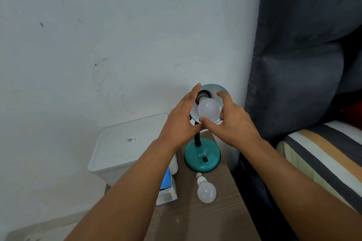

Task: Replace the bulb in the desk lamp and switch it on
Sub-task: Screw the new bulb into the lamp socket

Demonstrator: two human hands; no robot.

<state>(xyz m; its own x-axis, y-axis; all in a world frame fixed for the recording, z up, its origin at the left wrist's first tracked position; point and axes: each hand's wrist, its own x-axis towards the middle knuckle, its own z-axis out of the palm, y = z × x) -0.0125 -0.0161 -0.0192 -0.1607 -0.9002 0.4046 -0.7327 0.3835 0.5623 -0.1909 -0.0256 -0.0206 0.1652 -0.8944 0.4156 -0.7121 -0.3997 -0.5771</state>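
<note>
A teal desk lamp stands on a wooden bedside table [205, 221], its round base [202, 155] carrying a black switch [204, 159]. Its shade [215, 88] is tipped up toward me. A white bulb [208, 110] sits in the socket inside the shade, unlit. My left hand [180, 121] cups the shade's left rim, thumb underneath. My right hand [231, 121] curls around the bulb, with the thumb at its lower edge and the fingers at its right side. A second white bulb [206, 191] lies loose on the table in front of the base.
A blue and white carton [168, 188] lies at the table's left edge, beside a white cylinder [174, 164]. Left of the table stands a white lidded bin [127, 142]. A striped bed [323, 152] and dark grey headboard [293, 64] are close on the right. The wall is just behind.
</note>
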